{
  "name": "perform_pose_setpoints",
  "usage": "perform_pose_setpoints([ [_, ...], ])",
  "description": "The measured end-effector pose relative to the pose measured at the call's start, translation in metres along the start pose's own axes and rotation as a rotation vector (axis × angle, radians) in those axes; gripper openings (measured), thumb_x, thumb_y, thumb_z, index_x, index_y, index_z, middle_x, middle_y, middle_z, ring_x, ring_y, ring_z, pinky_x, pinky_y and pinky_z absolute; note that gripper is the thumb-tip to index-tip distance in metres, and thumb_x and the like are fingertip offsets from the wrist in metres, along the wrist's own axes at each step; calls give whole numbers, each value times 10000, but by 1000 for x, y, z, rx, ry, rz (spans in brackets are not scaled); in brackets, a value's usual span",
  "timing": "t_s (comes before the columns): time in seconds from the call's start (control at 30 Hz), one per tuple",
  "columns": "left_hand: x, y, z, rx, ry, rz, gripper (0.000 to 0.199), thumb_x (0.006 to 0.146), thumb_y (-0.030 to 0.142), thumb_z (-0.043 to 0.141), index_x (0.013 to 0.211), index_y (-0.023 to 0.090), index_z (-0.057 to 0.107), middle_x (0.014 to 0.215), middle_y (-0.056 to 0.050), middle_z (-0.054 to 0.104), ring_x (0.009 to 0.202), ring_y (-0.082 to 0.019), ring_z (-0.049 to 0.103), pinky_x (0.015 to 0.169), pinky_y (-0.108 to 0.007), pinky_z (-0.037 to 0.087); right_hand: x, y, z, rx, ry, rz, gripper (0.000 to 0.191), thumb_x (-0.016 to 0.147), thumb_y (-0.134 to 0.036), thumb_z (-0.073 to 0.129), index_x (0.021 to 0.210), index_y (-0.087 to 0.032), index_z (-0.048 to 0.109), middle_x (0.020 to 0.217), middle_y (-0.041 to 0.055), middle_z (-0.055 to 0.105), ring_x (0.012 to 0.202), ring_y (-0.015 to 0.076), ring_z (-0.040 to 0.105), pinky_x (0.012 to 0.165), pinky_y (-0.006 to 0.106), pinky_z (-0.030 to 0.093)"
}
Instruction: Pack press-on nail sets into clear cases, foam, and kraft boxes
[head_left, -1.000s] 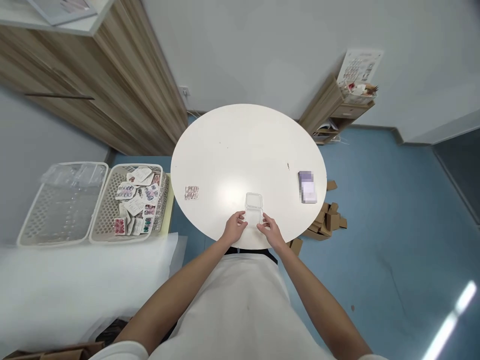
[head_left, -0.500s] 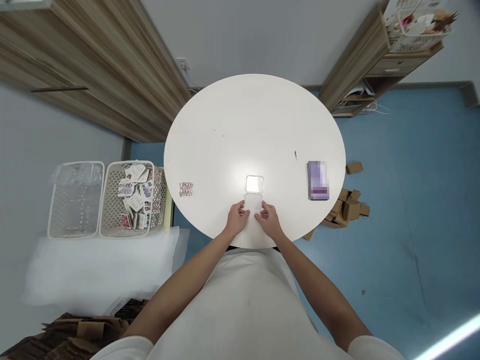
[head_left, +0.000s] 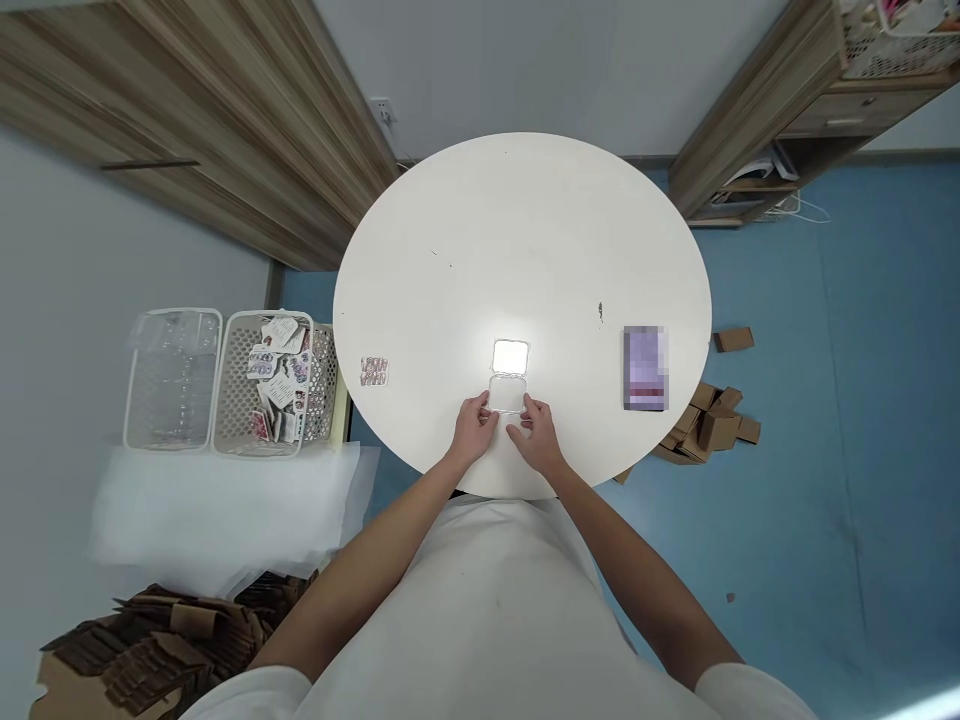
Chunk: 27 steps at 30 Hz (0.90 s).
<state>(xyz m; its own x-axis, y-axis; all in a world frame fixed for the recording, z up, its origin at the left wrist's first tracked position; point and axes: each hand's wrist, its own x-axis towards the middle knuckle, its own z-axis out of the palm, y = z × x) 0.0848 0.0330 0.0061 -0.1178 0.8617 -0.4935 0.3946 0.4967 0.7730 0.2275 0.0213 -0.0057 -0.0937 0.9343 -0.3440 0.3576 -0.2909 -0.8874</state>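
Tabletop (head_left: 517,230) under clear case (head_left: 508,394) bears blurred, unreadable purple box (head_left: 643,362)

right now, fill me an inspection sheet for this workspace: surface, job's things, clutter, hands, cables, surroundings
surface: white oval table, a few small dark marks
job's things: clear hinged case, open, between the hands
clutter: small pack of what look like press-on nails at table left; pixelated purple item at table right; cardboard boxes on the floor
hands: left hand and right hand at the case's sides; firmness of grip unclear
cables: white cable beside the right-hand cabinet
surroundings: grey wall, blue floor
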Motion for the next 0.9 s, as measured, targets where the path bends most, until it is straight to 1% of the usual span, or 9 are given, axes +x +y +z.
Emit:
perform_pose_setpoints([
  [0.17, -1, 2, 1, 25, 4, 2, 463, 757, 208, 519, 1212, 214, 432, 1038, -69, 460, 846, -129, 524, 760, -287, 457, 0, 2, 0, -25, -10, -59, 670, 712, -248, 531, 1319, -257, 248, 1107, 77, 362, 978, 179, 454, 833, 384, 467],
  [0.37, -3, 1, 1, 23, 15, -2, 464, 759, 206, 526, 1213, 219, 429, 1042, -71, 460, 866, -126, 520, 765, -280, 463, -1, 3, 1, -63, -1, -68, 675, 710, -244, 529, 1322, -238, 242, 1117, 89, 362, 980, 186, 458, 821, 385, 465],
  [0.5, -3, -1, -3, 1, -6, -16, 473, 762, 215, 532, 1220, 220, 415, 1068, -77, 456, 888, -128, 523, 764, -288, 466, -4, 3, 5, -70, 43, -57, 678, 705, -233, 526, 1318, -232, 236, 1131, 97, 356, 960, 187, 467, 807, 392, 466],
  [0.6, -4, -6, -9, -14, -45, -28, 474, 762, 235, 538, 1218, 197, 413, 1087, -92, 467, 882, -127, 531, 779, -294, 459, -7, 2, 7, -72, 99, -51, 663, 706, -231, 517, 1310, -221, 241, 1133, 100, 353, 952, 184, 467, 796, 383, 467],
  [0.7, -6, -13, -22, -27, -92, -28, 443, 763, 261, 536, 1188, 182, 439, 1097, -101, 484, 882, -129, 533, 780, -290, 456, -10, -2, 7, -96, 176, -39, 637, 713, -237, 505, 1297, -221, 250, 1126, 100, 365, 933, 183, 467, 779, 380, 467],
  [0.77, -7, -20, -36, -14, -106, -1, 397, 765, 270, 528, 1149, 187, 470, 1096, -95, 499, 887, -134, 531, 761, -286, 460, -14, -7, 7, -128, 241, -51, 614, 716, -243, 504, 1282, -224, 266, 1130, 99, 374, 928, 186, 464, 775, 381, 464],
  [0.83, -8, -27, -56, 17, -97, 49, 347, 768, 270, 517, 1105, 191, 500, 1081, -86, 515, 890, -139, 531, 738, -281, 464, -16, -16, 11, -168, 295, -86, 577, 723, -249, 501, 1261, -222, 296, 1135, 97, 385, 928, 187, 460, 781, 382, 455],
  [0.9, -6, -36, -82, 52, -69, 115, 311, 770, 276, 506, 1070, 192, 520, 1057, -76, 527, 890, -142, 533, 723, -276, 466, -17, -27, 21, -213, 302, -127, 523, 736, -252, 488, 1234, -221, 332, 1120, 91, 411, 922, 189, 461, 790, 385, 445],
])
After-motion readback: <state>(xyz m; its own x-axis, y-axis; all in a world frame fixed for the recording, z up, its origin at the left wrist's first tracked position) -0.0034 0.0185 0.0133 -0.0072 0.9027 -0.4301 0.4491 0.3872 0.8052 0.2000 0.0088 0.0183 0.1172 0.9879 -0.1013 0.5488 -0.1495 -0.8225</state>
